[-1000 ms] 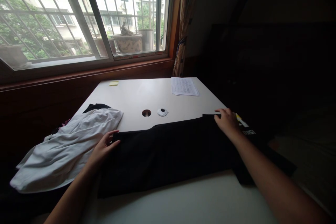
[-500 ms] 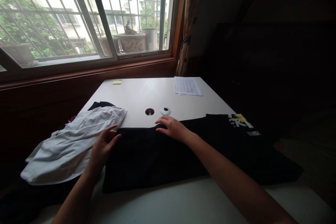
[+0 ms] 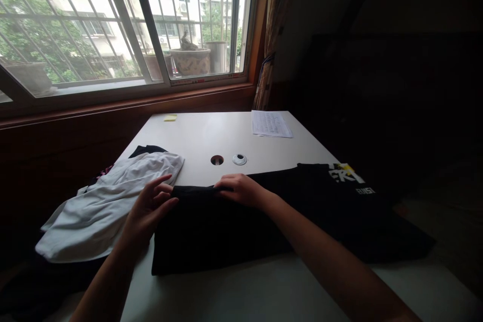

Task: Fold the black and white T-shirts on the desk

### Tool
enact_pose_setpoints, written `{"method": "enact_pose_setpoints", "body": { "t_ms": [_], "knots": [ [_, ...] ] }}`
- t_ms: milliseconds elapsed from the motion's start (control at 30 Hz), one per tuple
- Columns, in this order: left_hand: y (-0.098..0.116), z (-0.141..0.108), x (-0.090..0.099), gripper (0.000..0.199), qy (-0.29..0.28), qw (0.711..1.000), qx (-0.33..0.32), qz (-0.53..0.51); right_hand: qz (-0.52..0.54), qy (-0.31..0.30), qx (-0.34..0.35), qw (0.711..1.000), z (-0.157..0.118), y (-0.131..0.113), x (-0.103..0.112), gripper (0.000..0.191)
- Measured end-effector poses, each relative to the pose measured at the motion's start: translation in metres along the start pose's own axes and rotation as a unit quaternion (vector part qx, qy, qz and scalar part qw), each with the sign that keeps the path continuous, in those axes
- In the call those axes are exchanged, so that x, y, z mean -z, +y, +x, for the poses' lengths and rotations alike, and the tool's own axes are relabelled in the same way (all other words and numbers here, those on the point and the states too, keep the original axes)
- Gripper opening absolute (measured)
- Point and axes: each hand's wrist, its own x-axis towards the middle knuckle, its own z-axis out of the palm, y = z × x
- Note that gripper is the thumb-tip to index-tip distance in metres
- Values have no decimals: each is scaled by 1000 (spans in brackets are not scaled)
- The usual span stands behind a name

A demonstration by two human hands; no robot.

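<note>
A black T-shirt (image 3: 226,231) with white and yellow lettering near its right end lies folded lengthwise across the white table. My left hand (image 3: 154,204) grips its far left corner, thumb on top and fingers partly behind the cloth. Along the far edge, my right hand (image 3: 239,190) pinches the fabric, its fingertips partly hidden in a fold. A light grey garment (image 3: 113,201) lies in a loose heap just left of my left hand, on top of darker clothes (image 3: 49,282).
The white table (image 3: 211,131) has two round cable holes (image 3: 217,160) near its middle. Printed sheets (image 3: 271,124) lie at the far right and a yellow sticky note (image 3: 170,117) at the far left. A barred window (image 3: 151,20) and a curtain (image 3: 266,60) stand beyond.
My right hand has slid left along the far edge, closer to my left hand, and closed on the cloth. The edge between both hands is slightly raised.
</note>
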Motion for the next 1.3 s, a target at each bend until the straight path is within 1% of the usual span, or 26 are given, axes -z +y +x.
{"method": "enact_pose_setpoints", "body": {
  "t_ms": [67,100,167,267,333,367,467,600,733,833,933,1000,1067,1133,1233,1300],
  "knots": [
    [3,1,4,66,-51,998,11,36,2,-1,8,1000,-3,-6,6,19],
    [4,2,7,67,-77,995,6,64,5,-4,11,1000,-5,-9,9,20],
    [7,3,11,65,-117,984,-30,134,10,-10,15,1000,-7,-14,14,22],
    [9,6,17,50,-139,953,-105,248,12,-11,16,1000,-10,-16,16,23],
    [10,8,20,42,-140,933,-132,304,10,-9,18,1000,-12,-16,15,24],
    [11,8,21,41,-144,926,-133,323,8,-6,20,1000,-13,-16,15,24],
    [15,8,21,41,-156,919,-108,345,0,0,25,1000,-15,-18,16,23],
    [17,9,20,48,-153,931,-61,326,-15,8,29,999,-17,-22,18,22],
    [16,10,18,58,-166,942,7,292,-22,13,35,999,-19,-24,18,23],
    [20,7,13,60,-176,947,11,267,-17,11,35,999,-22,-23,18,22],
    [30,2,7,55,-176,945,0,275,-4,10,32,999,-24,-26,21,23],
    [40,-2,2,49,-169,939,-17,300,13,11,27,999,-24,-31,21,28],
    [48,-7,-1,43,-148,931,-46,331,29,16,31,999,-23,-37,20,37],
    [54,-13,-4,39,-117,921,-81,362,38,25,50,998,-19,-43,16,40],
    [59,-21,-7,34,-75,900,-130,409,37,37,75,996,-12,-51,7,34],
    [61,-24,-8,31,-57,882,-166,438,36,36,77,996,-8,-55,3,29]
  ]
}}
